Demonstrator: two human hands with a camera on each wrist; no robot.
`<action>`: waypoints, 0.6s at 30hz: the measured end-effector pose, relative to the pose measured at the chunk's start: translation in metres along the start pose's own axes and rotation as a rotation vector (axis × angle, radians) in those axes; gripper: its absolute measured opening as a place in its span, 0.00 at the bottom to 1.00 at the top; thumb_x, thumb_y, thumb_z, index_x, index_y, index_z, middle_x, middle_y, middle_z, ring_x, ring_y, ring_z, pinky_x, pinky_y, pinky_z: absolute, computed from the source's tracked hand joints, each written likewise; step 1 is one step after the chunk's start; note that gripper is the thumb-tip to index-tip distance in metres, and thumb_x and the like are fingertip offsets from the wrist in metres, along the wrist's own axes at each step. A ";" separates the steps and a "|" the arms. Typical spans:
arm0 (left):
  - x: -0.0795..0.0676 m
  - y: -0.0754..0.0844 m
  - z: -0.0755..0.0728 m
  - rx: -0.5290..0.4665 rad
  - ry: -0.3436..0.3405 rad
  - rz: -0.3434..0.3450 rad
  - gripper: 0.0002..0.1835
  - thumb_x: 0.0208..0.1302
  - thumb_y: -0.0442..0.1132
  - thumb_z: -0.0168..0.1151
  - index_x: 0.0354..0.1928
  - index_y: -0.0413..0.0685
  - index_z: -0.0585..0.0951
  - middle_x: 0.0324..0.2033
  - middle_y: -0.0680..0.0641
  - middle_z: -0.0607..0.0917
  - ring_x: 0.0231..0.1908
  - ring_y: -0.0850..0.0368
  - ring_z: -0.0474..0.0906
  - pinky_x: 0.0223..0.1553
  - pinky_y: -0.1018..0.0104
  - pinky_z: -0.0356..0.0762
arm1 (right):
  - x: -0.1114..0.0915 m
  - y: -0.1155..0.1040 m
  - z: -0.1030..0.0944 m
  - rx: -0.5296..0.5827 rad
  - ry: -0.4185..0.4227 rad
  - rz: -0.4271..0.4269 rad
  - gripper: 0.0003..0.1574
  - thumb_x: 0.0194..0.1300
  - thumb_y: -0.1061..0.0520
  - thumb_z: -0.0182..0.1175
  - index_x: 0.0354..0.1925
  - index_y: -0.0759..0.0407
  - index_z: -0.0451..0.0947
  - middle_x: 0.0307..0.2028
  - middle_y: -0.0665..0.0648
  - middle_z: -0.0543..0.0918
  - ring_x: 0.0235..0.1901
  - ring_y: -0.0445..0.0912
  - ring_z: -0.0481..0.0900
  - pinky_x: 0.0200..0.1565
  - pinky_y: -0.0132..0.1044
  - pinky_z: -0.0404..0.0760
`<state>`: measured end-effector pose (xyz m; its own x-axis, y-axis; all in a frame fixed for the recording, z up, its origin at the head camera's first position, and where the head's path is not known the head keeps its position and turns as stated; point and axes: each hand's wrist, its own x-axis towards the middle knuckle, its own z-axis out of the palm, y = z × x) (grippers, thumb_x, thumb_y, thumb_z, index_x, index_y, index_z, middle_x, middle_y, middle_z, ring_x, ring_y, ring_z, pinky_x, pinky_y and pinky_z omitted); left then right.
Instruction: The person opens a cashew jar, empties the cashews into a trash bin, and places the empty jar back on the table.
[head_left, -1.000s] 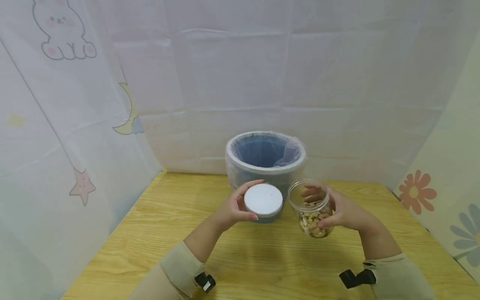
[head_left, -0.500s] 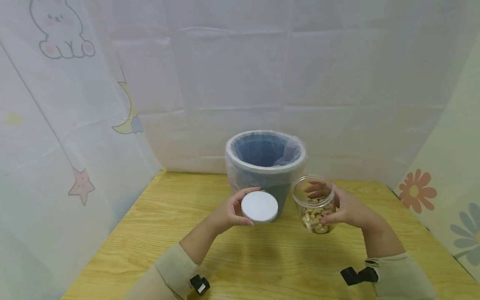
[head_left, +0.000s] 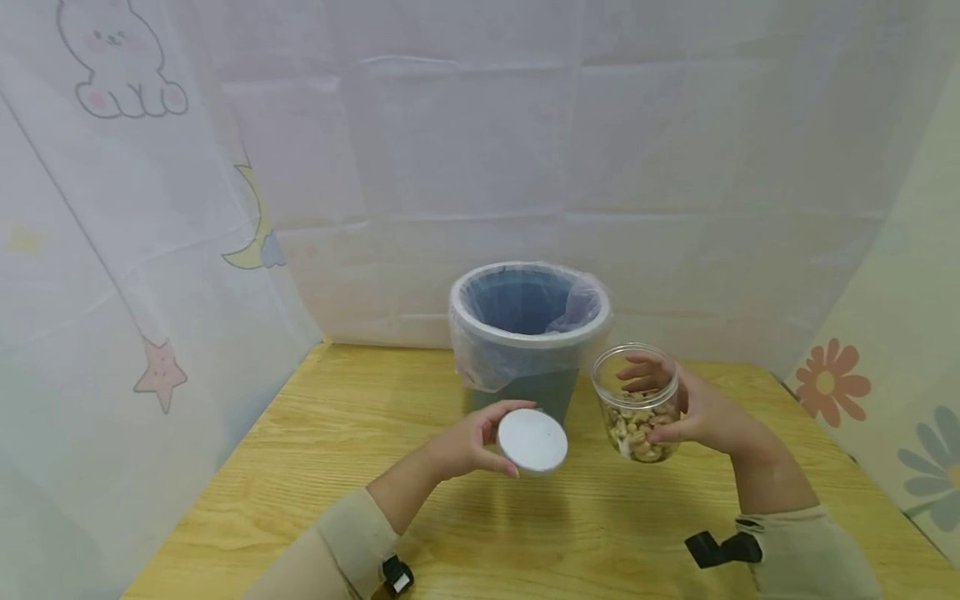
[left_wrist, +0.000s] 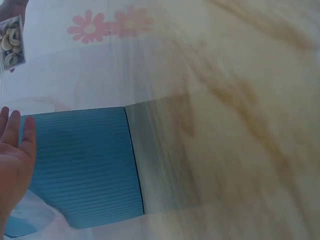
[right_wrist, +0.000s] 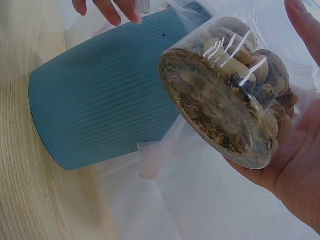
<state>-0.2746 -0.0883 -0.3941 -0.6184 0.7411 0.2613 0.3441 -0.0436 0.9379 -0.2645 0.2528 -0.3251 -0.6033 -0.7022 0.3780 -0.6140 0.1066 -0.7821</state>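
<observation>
My left hand (head_left: 476, 442) pinches a round white lid (head_left: 532, 440) by its left edge, tilted so its flat face shows in the head view. My right hand (head_left: 708, 417) grips a clear open-topped jar (head_left: 636, 402), fingers behind and thumb in front, held above the table. Cashews and other nuts (right_wrist: 267, 87) fill its lower part, with brown crumbs at the bottom in the right wrist view. The lid and the jar are apart. In the left wrist view my left hand (left_wrist: 15, 160) shows at the left edge, and the lid cannot be made out there.
A blue ribbed bin (head_left: 532, 387) with a white rim and a thin plastic liner stands behind the hands on the wooden table (head_left: 360, 417). Pale printed sheets (head_left: 465, 150) hang around the table's back and sides.
The lid in my left hand has moved down and tilted more. My right hand has shifted the jar right and slightly up, so the two are further apart.
</observation>
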 end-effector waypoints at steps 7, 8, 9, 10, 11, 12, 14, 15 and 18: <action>0.002 -0.004 0.000 0.061 0.006 -0.032 0.44 0.46 0.29 0.71 0.67 0.45 0.60 0.58 0.43 0.69 0.53 0.57 0.71 0.53 0.65 0.69 | 0.000 0.001 -0.001 -0.005 0.002 0.006 0.56 0.48 0.76 0.63 0.68 0.64 0.43 0.58 0.59 0.65 0.55 0.49 0.69 0.43 0.41 0.78; 0.002 -0.001 0.001 0.070 0.007 -0.041 0.44 0.46 0.29 0.70 0.67 0.44 0.60 0.58 0.42 0.69 0.53 0.57 0.71 0.52 0.65 0.69 | -0.001 0.000 -0.001 -0.005 0.003 0.013 0.56 0.48 0.76 0.63 0.68 0.65 0.43 0.58 0.58 0.65 0.55 0.48 0.69 0.43 0.41 0.78; 0.002 -0.002 0.001 0.077 0.009 -0.053 0.44 0.46 0.28 0.70 0.67 0.45 0.60 0.58 0.42 0.69 0.53 0.58 0.71 0.52 0.66 0.70 | -0.001 0.000 -0.001 -0.012 0.005 0.017 0.56 0.48 0.75 0.63 0.68 0.65 0.43 0.58 0.58 0.64 0.55 0.47 0.69 0.43 0.41 0.79; 0.003 -0.003 0.000 0.086 0.011 -0.063 0.44 0.46 0.28 0.70 0.67 0.45 0.60 0.58 0.42 0.69 0.52 0.58 0.72 0.52 0.66 0.70 | -0.001 0.000 -0.001 -0.019 0.006 0.018 0.56 0.48 0.75 0.63 0.68 0.65 0.43 0.58 0.58 0.64 0.55 0.48 0.69 0.43 0.41 0.79; 0.003 -0.004 0.000 0.099 0.013 -0.073 0.44 0.46 0.27 0.70 0.67 0.46 0.60 0.58 0.43 0.69 0.52 0.58 0.72 0.51 0.67 0.70 | -0.001 -0.001 -0.001 -0.026 0.006 0.020 0.56 0.48 0.75 0.63 0.68 0.65 0.43 0.58 0.59 0.64 0.55 0.47 0.68 0.43 0.41 0.79; 0.003 -0.005 0.000 0.112 0.015 -0.082 0.44 0.46 0.27 0.70 0.67 0.46 0.60 0.57 0.43 0.70 0.52 0.58 0.72 0.51 0.67 0.70 | -0.001 -0.001 0.000 -0.029 0.006 0.026 0.57 0.48 0.75 0.63 0.68 0.65 0.43 0.58 0.58 0.64 0.55 0.46 0.68 0.43 0.41 0.79; 0.005 -0.010 -0.001 0.136 0.015 -0.089 0.44 0.46 0.28 0.70 0.66 0.49 0.61 0.57 0.44 0.71 0.52 0.58 0.72 0.51 0.67 0.70 | -0.001 -0.002 0.000 -0.037 0.007 0.035 0.57 0.48 0.75 0.63 0.68 0.65 0.42 0.58 0.58 0.64 0.55 0.47 0.68 0.43 0.41 0.79; 0.006 -0.015 -0.001 0.147 0.015 -0.086 0.44 0.45 0.29 0.71 0.66 0.51 0.61 0.57 0.45 0.71 0.53 0.58 0.72 0.52 0.67 0.70 | -0.001 -0.003 0.000 -0.037 0.008 0.035 0.57 0.48 0.75 0.63 0.68 0.64 0.43 0.58 0.58 0.64 0.55 0.48 0.68 0.43 0.41 0.79; 0.006 -0.016 0.000 0.182 0.003 -0.085 0.44 0.45 0.30 0.72 0.66 0.50 0.62 0.57 0.48 0.72 0.54 0.59 0.71 0.53 0.66 0.68 | 0.000 -0.005 0.000 -0.034 0.009 0.033 0.57 0.47 0.75 0.63 0.68 0.65 0.43 0.58 0.58 0.65 0.56 0.49 0.68 0.44 0.41 0.78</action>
<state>-0.2838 -0.0826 -0.4070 -0.6528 0.7349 0.1838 0.4122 0.1409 0.9002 -0.2615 0.2527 -0.3217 -0.6281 -0.6915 0.3569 -0.6105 0.1534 -0.7771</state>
